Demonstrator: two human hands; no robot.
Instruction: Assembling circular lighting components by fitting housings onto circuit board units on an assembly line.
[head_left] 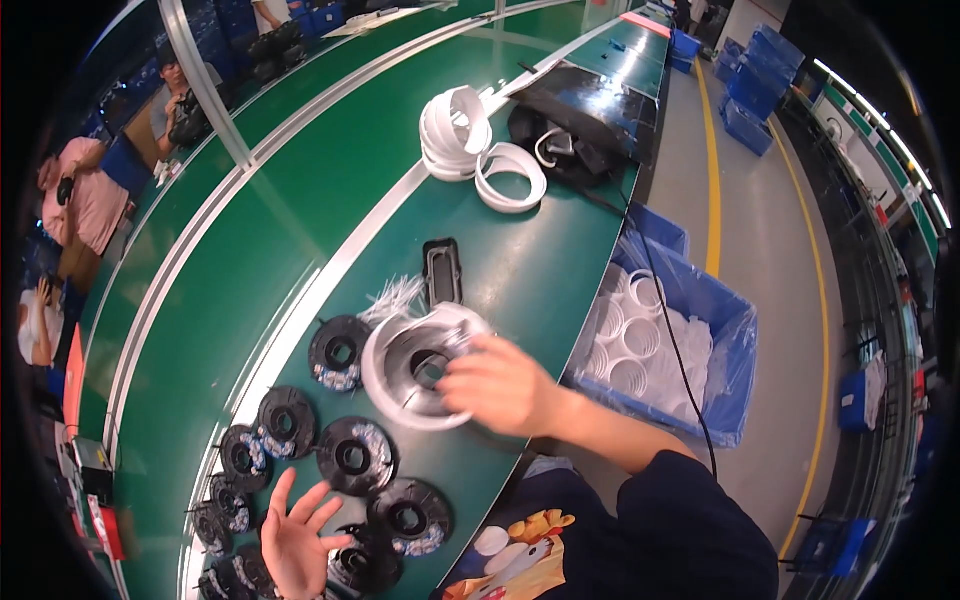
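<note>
A white round housing (385, 385), shaped like a deep bowl with a dark hole in its base, sits tilted on the green bench in front of me. My right hand (505, 385) is closed over its right rim, the fingers curled toward the inside; motion smears them a little. Nearer the lower edge, my left hand (297, 540) is raised palm up with its fingers spread and holds nothing. Around it lie several black discs with central holes, among them one disc (357, 457) with blue and white wiring. Another black disc (341, 352) lies left of the housing.
Beyond the housing are a black rectangular frame (442, 272), thin white strips (396, 300), a stack of white rings (450, 135) and a black bag (585, 110). A blue crate (735, 370) of white rings stands right of the bench. People sit across the green line.
</note>
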